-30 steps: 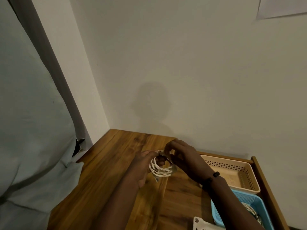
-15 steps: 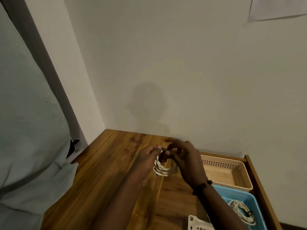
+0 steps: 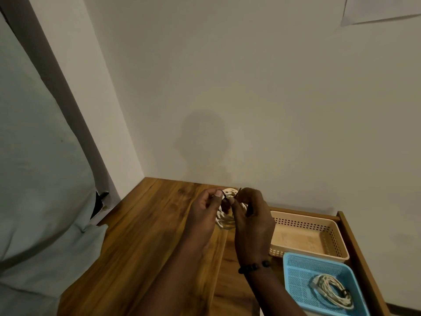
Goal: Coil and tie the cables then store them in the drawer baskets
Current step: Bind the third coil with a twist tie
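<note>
A coiled white cable (image 3: 224, 218) hangs between my two hands above the wooden tabletop (image 3: 145, 236). My left hand (image 3: 205, 213) pinches one end of a thin dark tie (image 3: 225, 195) at the top of the coil. My right hand (image 3: 252, 215) pinches the tie's other end, fingers curled. Most of the coil is hidden behind my fingers. To the right, in an open drawer (image 3: 355, 245), stand a beige basket (image 3: 330, 238), empty, and a blue basket (image 3: 296, 267). Inside the blue basket lies another coiled, tied cable (image 3: 332, 290).
A pale cloth-covered bulk (image 3: 34, 179) fills the left side beside the table. The wall (image 3: 250, 87) rises right behind the table and drawer. A sheet of paper (image 3: 378, 8) hangs on it at the top right.
Both hands have risen slightly with the coil and drawn closer at its top, now pinching the dark tie's ends. The view has shifted, showing more of the blue basket.
</note>
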